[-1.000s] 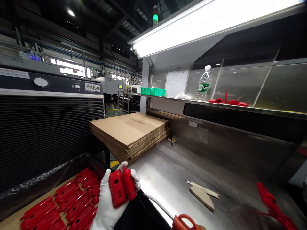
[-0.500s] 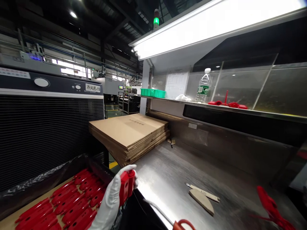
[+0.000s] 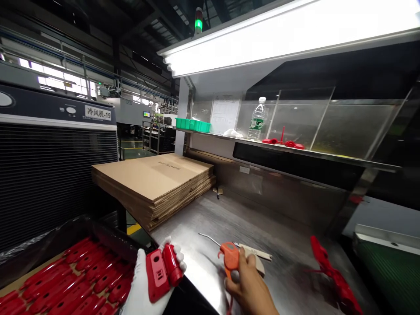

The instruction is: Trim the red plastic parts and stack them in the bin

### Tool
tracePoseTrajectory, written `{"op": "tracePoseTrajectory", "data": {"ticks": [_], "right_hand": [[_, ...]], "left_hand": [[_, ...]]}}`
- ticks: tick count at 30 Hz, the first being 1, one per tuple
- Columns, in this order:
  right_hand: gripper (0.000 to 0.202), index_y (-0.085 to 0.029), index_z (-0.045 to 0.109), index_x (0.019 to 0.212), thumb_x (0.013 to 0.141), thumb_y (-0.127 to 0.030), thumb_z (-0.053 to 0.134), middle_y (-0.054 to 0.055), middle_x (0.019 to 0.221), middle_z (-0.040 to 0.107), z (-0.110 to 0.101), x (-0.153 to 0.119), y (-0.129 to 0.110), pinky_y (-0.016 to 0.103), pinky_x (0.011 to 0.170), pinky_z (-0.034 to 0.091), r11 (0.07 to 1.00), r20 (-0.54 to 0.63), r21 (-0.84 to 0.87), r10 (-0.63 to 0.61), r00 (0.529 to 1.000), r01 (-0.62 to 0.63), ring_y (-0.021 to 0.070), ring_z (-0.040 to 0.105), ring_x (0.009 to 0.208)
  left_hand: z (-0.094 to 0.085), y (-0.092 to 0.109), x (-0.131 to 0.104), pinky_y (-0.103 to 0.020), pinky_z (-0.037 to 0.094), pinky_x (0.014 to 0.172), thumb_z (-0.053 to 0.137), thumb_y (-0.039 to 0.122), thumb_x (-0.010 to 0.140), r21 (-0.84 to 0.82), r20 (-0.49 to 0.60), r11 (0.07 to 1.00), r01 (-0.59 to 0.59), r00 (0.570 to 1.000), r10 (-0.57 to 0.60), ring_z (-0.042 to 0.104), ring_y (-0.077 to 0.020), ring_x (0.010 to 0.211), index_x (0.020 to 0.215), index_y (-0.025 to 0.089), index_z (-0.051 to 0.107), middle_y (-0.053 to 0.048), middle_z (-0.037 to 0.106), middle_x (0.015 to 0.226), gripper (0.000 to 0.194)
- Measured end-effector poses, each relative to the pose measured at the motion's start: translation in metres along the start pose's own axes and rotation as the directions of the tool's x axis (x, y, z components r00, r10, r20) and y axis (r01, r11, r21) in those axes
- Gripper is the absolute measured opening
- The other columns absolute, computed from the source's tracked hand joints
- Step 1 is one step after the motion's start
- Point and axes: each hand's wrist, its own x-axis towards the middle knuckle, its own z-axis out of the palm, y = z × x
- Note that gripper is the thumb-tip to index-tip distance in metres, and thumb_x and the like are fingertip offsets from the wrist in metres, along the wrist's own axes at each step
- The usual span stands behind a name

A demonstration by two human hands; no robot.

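Note:
My left hand (image 3: 139, 284), in a white glove, is closed around red plastic housings (image 3: 157, 275): a flat face with a round hole and a rounded, glossy piece beside it. Whether these are joined I cannot tell. Bare and raised over the metal bench, my right hand (image 3: 251, 284) grips an orange air blow gun (image 3: 229, 256), whose thin bent metal nozzle points left. Just behind it lie a beige-handled cutter (image 3: 256, 250) and a curved tan piece (image 3: 260, 267), partly hidden by the hand.
A lined box at lower left holds several red housings (image 3: 62, 280). Stacked flat cardboard (image 3: 154, 175) sits at the bench's (image 3: 197, 214) left end. Another red part (image 3: 331, 275) lies at right, near a green conveyor belt (image 3: 387, 267). The shelf carries a bottle (image 3: 257, 120) and green tray (image 3: 193, 125).
My right hand has come into view with the blow gun, which has risen from the bottom edge. My left hand has turned the red housings. The view has swung right.

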Motion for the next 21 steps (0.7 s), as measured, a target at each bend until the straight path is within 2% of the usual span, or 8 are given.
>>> {"op": "tracePoseTrajectory", "data": {"ticks": [3, 6, 8, 11, 13, 15, 18, 21], "right_hand": [[0.053, -0.006, 0.063, 0.13, 0.08, -0.019, 0.051, 0.013, 0.103, 0.062, 0.024, 0.031, -0.012, 0.03, 0.067, 0.053, 0.993, -0.007, -0.118, -0.029, 1.0, 0.028, 0.0238, 0.071, 0.077], [0.041, -0.004, 0.071, 0.115, 0.081, -0.021, 0.053, 0.013, 0.094, 0.063, 0.044, 0.052, -0.027, 0.035, 0.078, 0.053, 0.984, -0.013, -0.164, -0.078, 0.997, 0.075, 0.0304, 0.068, 0.093], [0.04, -0.002, 0.07, 0.114, 0.085, -0.022, 0.052, 0.015, 0.096, 0.065, 0.051, 0.058, -0.033, 0.038, 0.079, 0.052, 0.982, -0.018, -0.169, -0.087, 0.996, 0.083, 0.0333, 0.066, 0.095], [0.042, -0.001, 0.068, 0.118, 0.092, -0.028, 0.049, 0.016, 0.096, 0.064, 0.047, 0.057, -0.035, 0.04, 0.077, 0.052, 0.989, -0.036, -0.138, -0.066, 0.997, 0.06, 0.0334, 0.064, 0.092], [0.045, -0.003, 0.067, 0.121, 0.095, -0.034, 0.05, 0.016, 0.098, 0.063, 0.037, 0.05, -0.036, 0.043, 0.08, 0.052, 0.995, -0.052, -0.087, -0.054, 0.997, 0.049, 0.034, 0.064, 0.095], [0.047, -0.009, 0.06, 0.132, 0.099, -0.039, 0.046, 0.015, 0.108, 0.061, 0.027, 0.034, -0.04, 0.042, 0.085, 0.053, 0.998, -0.063, -0.016, -0.068, 0.996, 0.068, 0.0316, 0.063, 0.102], [0.057, -0.021, 0.04, 0.149, 0.098, -0.045, 0.046, 0.012, 0.125, 0.056, 0.022, -0.005, -0.06, 0.031, 0.084, 0.056, 0.954, -0.024, 0.251, -0.162, 0.986, 0.163, 0.0209, 0.064, 0.1], [0.073, -0.024, 0.033, 0.152, 0.087, -0.038, 0.062, 0.012, 0.136, 0.052, 0.029, -0.043, -0.087, 0.029, 0.087, 0.057, 0.786, 0.053, 0.595, -0.246, 0.968, 0.167, 0.0219, 0.064, 0.108]], "left_hand": [[-0.01, -0.007, -0.001, -0.04, 0.063, 0.07, 0.062, 0.047, 0.089, 0.006, -0.06, 0.999, 0.046, 0.997, -0.046, 0.074, -0.0285, 0.085, 0.13, 0.03, 0.062, -0.01, 0.076, 0.098, 0.045], [-0.009, -0.01, -0.008, -0.045, 0.064, 0.072, 0.052, 0.059, 0.09, -0.072, -0.086, 0.99, 0.124, 0.988, -0.13, 0.074, -0.0322, 0.092, 0.131, 0.032, 0.062, -0.012, 0.075, 0.108, 0.05], [-0.002, -0.009, -0.017, -0.051, 0.063, 0.072, 0.05, 0.064, 0.089, -0.115, -0.039, 0.982, 0.149, 0.987, -0.154, 0.073, -0.0347, 0.091, 0.129, 0.031, 0.064, -0.013, 0.074, 0.108, 0.053], [0.008, -0.006, -0.031, -0.054, 0.061, 0.07, 0.051, 0.066, 0.087, -0.138, 0.096, 0.979, 0.152, 0.986, -0.139, 0.071, -0.0316, 0.075, 0.125, 0.03, 0.067, -0.012, 0.073, 0.098, 0.055], [0.009, -0.004, -0.036, -0.052, 0.06, 0.068, 0.048, 0.071, 0.086, -0.118, 0.174, 0.986, 0.117, 0.98, -0.096, 0.068, -0.0287, 0.065, 0.123, 0.028, 0.069, -0.011, 0.071, 0.091, 0.06], [0.007, -0.004, -0.036, -0.049, 0.06, 0.068, 0.049, 0.076, 0.081, -0.083, 0.189, 0.995, 0.056, 0.981, -0.04, 0.066, -0.0282, 0.065, 0.123, 0.028, 0.07, -0.012, 0.071, 0.086, 0.067], [0.002, -0.012, -0.029, -0.046, 0.062, 0.072, 0.053, 0.084, 0.071, -0.077, 0.099, 0.997, 0.021, 0.995, -0.013, 0.07, -0.0325, 0.08, 0.127, 0.031, 0.068, -0.013, 0.073, 0.094, 0.078], [-0.003, -0.027, -0.026, -0.046, 0.063, 0.075, 0.05, 0.091, 0.064, -0.117, -0.025, 0.992, 0.049, 0.998, -0.052, 0.07, -0.0367, 0.1, 0.129, 0.04, 0.064, -0.01, 0.074, 0.117, 0.084]]}}
